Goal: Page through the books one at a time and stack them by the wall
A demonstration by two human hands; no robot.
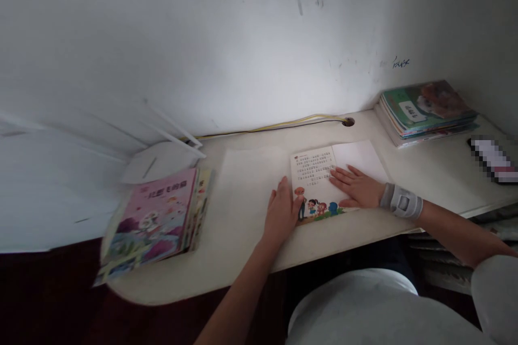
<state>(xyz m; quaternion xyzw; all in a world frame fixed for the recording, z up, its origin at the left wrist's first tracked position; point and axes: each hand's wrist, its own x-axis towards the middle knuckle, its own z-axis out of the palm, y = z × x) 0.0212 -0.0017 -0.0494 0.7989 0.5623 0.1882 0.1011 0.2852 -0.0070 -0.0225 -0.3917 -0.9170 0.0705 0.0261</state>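
Note:
An open picture book (319,172) lies flat on the white desk. Its left page carries printed text and cartoon figures along the bottom; a plain white part shows at its right. My right hand (358,187) rests palm down across the book with its fingers stretched out. A grey band with a small square device (402,202) circles that wrist. At the book's left edge lies my left hand (282,207), open, its thumb reaching toward the page corner and its fingers pointing away from me. Neither hand grasps anything visible.
A pink-covered stack of books (156,215) stands at the desk's left end, beside a white device with antennas (157,159). Another book stack (429,108) sits back right, near a pixelated phone (496,159). Cables (275,125) run along the wall to a desk hole (348,122).

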